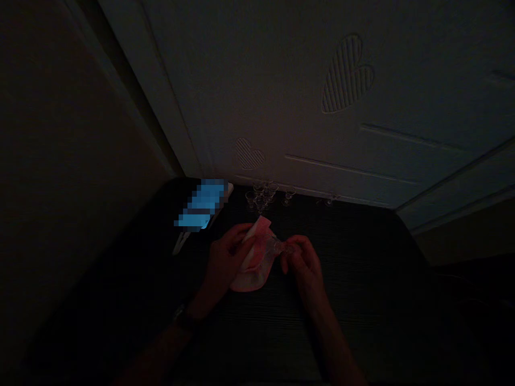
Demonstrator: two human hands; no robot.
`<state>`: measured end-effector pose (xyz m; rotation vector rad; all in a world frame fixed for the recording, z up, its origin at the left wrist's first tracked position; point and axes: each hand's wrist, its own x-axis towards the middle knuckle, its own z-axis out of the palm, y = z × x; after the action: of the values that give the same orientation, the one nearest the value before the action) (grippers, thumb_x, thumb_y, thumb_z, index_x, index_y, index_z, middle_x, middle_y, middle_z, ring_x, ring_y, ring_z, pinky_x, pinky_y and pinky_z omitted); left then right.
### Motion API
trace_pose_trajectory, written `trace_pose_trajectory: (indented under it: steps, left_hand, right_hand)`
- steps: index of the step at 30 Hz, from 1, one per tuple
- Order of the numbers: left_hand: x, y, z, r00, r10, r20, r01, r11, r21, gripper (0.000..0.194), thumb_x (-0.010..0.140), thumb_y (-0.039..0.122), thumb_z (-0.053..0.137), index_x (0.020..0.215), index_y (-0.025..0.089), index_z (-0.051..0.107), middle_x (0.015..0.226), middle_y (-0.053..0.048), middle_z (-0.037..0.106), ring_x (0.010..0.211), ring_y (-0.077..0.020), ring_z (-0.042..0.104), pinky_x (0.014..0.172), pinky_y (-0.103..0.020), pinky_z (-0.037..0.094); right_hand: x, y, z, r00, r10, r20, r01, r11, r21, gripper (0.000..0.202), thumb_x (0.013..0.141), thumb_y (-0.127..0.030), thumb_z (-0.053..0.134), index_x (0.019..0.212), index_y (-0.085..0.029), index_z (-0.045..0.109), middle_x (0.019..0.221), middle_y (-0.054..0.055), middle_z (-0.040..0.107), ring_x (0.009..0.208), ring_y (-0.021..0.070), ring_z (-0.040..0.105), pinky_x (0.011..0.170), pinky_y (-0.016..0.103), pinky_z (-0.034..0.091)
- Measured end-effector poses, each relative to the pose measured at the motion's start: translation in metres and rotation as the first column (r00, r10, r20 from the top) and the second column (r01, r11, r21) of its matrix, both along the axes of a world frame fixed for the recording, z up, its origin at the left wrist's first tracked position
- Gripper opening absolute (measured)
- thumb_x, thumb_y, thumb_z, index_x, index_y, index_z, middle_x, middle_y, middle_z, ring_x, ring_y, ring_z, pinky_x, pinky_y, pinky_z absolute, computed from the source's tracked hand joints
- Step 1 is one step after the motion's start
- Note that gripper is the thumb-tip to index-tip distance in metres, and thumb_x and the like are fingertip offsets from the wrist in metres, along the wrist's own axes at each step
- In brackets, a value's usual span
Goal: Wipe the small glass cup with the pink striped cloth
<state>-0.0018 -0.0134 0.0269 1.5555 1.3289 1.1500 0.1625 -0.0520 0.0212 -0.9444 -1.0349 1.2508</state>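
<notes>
In dim light, my left hand (225,254) is closed around a pink-and-white cloth or napkin (257,257), whose lower part hangs loosely over the dark table. At the cloth's right edge is a small clear stemmed glass (284,247). My right hand (306,264) grips the glass by its stem and foot end, fingers bent around it. The bowl of the glass points left, against the cloth, and is partly hidden by it.
Several small stemmed glasses (261,195) stand together near the wall. One more glass (288,196) stands just right of them, and a clear glass object (330,200) is farther right. A device with a lit blue screen (203,203) is at the left.
</notes>
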Motion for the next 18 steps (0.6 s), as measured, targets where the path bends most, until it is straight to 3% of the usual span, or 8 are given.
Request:
trace_pose_trajectory:
  steps: [3,7,10,13,18]
  left_hand:
    - [0.0011,-0.0028,0.0001,0.997,-0.078,-0.009,0.078,0.997,-0.009,0.034,0.077,0.033,0.055,0.108,0.019,0.057,0.095,-0.005,0.069,0.084,-0.0197,0.065,0.069,-0.026,0.051]
    - [0.0000,-0.0029,-0.0021,0.986,-0.145,0.086,0.148,0.989,-0.026,0.037,0.078,0.033,0.053,0.112,0.016,0.055,0.109,-0.008,0.064,0.096,-0.0219,0.061,0.080,-0.029,0.049]
    - [-0.0017,0.0005,-0.0041,0.975,-0.132,0.181,0.145,0.988,-0.061,0.045,0.078,0.036,0.053,0.118,0.014,0.051,0.113,-0.011,0.062,0.098,-0.0235,0.061,0.081,-0.032,0.050]
    - [-0.0022,0.0038,-0.0061,0.966,-0.113,0.234,0.138,0.986,-0.091,0.050,0.077,0.038,0.054,0.120,0.013,0.049,0.114,-0.012,0.061,0.099,-0.0244,0.060,0.082,-0.034,0.050]
    - [-0.0003,0.0061,-0.0088,0.973,-0.101,0.209,0.123,0.988,-0.097,0.045,0.076,0.036,0.057,0.115,0.013,0.054,0.112,-0.011,0.062,0.099,-0.0241,0.060,0.085,-0.035,0.048]
  right_hand:
    - [-0.0011,0.0005,-0.0009,1.000,0.028,0.009,-0.028,0.999,-0.035,0.021,0.080,-0.037,0.052,0.095,-0.023,0.047,0.068,-0.003,0.049,0.054,0.0095,0.043,0.053,0.022,0.035]
    - [-0.0008,0.0040,-0.0040,1.000,-0.023,0.004,0.024,0.999,-0.034,0.019,0.080,-0.033,0.053,0.094,-0.023,0.046,0.077,-0.002,0.051,0.055,0.0081,0.043,0.052,0.021,0.036]
    - [0.0000,0.0060,-0.0051,0.999,-0.029,-0.016,0.029,0.999,-0.033,0.019,0.078,-0.030,0.056,0.093,-0.023,0.045,0.077,-0.003,0.051,0.055,0.0074,0.042,0.051,0.020,0.035]
    - [-0.0001,0.0054,-0.0050,0.999,0.045,-0.010,-0.045,0.997,-0.056,0.018,0.078,-0.030,0.056,0.092,-0.023,0.046,0.075,-0.003,0.050,0.056,0.0079,0.042,0.051,0.020,0.034]
    - [-0.0017,0.0032,-0.0062,0.978,0.146,0.149,-0.138,0.989,-0.059,0.018,0.078,-0.031,0.056,0.093,-0.022,0.052,0.078,-0.001,0.052,0.064,0.0107,0.046,0.056,0.022,0.037]
